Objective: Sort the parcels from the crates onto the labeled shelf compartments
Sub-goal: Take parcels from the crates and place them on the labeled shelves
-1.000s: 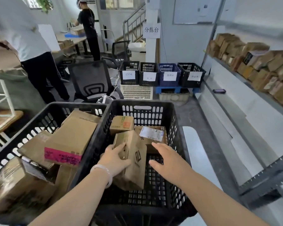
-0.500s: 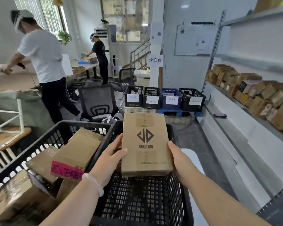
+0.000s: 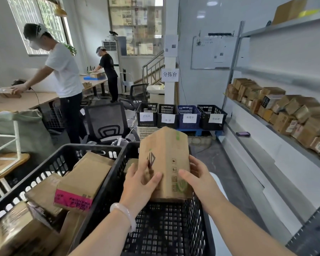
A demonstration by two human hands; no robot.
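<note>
I hold a brown cardboard parcel (image 3: 166, 159) with a diamond logo and green tape above the right black crate (image 3: 198, 218). My left hand (image 3: 139, 185) grips its left face and my right hand (image 3: 196, 178) grips its right side. An edge of the parcel faces me. Another parcel (image 3: 130, 163) shows in that crate behind my left hand. The left black crate (image 3: 50, 163) holds several parcels, one with a pink label (image 3: 81, 183). The metal shelf (image 3: 277, 130) on the right carries several brown parcels (image 3: 284, 111).
Four labelled bins (image 3: 181, 117) stand on the floor ahead, by a pillar with a sign (image 3: 170, 74). A black office chair (image 3: 107, 124) stands behind the crates. Two people work at tables on the left. A phone (image 3: 243, 133) lies on the lower shelf ledge.
I lifted the parcel out of the right crate with both hands, held its logo face toward me, then turned it so an edge faces me. My view has tilted up.
</note>
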